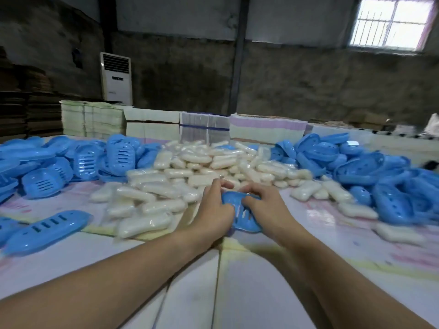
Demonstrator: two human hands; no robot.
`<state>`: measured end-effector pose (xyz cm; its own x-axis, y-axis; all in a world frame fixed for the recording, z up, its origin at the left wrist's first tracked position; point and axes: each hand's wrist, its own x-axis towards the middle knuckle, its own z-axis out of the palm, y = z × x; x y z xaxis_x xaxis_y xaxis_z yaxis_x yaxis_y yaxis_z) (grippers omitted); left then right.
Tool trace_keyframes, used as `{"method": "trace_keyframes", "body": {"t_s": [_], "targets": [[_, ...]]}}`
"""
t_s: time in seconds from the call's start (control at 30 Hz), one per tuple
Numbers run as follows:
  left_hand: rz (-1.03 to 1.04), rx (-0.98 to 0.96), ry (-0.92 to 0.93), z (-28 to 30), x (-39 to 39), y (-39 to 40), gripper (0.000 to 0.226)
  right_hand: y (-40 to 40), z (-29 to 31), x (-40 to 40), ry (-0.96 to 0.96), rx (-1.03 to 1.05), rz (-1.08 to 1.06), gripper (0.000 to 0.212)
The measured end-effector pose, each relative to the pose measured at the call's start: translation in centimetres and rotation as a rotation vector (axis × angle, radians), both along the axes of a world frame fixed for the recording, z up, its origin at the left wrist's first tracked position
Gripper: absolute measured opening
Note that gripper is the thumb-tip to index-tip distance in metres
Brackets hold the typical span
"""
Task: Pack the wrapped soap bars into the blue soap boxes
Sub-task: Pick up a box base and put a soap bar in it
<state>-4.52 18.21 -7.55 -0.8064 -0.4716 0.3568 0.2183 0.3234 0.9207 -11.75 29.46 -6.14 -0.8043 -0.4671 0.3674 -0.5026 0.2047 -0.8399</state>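
A blue soap box [240,216] with slots in its lid sits on the table at the near edge of the soap pile. My left hand [215,207] grips its left side and my right hand [266,203] presses on its right side and top. A sliver of white shows at its far edge between my fingers. Behind it lies a large heap of wrapped white soap bars [197,167]. Blue box parts with slots are piled at the left [57,160], and blue parts with round holes at the right [370,172].
A single slotted blue lid [47,227] lies at the near left. Stacks of flat cartons [152,125] line the far table edge. The table [237,281] is covered with pale printed sheets. A white standing air conditioner [116,77] is against the back wall.
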Motion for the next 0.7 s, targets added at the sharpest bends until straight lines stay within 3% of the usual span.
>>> {"method": "trace_keyframes", "body": {"t_s": [0.1, 0.17, 0.27, 0.33, 0.4, 0.5, 0.63, 0.7], "targets": [[-0.22, -0.409, -0.078, -0.5, 0.9, -0.7, 0.042, 1.6, 0.3, -0.7, 0.013, 0.251, 0.023, 0.028], [-0.338, -0.492, -0.157, -0.6, 1.2, -0.8, 0.04, 2.6, 0.8, -1.0, -0.038, 0.343, 0.055, 0.021], [-0.375, -0.597, -0.196, -0.8, 1.4, -0.8, 0.055, 4.3, 2.2, -1.1, -0.084, 0.485, 0.173, 0.012], [-0.375, -0.592, -0.184, -0.6, 1.6, -0.6, 0.056, 5.4, 2.8, -1.3, -0.146, 0.455, 0.195, 0.009], [-0.378, -0.588, -0.201, -0.6, 1.7, -0.7, 0.062, 6.1, 2.4, -2.0, -0.236, 0.272, 0.151, 0.011], [-0.426, -0.6, -0.257, -0.5, 1.7, -0.6, 0.068, 6.8, 0.6, -3.8, -0.141, 0.166, -0.207, 0.016], [-0.457, -0.641, -0.262, -0.5, 1.8, -0.4, 0.058, 8.8, -0.6, -6.7, 0.251, 0.574, -0.725, 0.048], [-0.458, -0.651, -0.252, -0.5, 1.8, -0.4, 0.056, 10.8, -0.8, -7.8, 0.281, 0.753, -0.82, 0.06]]}}
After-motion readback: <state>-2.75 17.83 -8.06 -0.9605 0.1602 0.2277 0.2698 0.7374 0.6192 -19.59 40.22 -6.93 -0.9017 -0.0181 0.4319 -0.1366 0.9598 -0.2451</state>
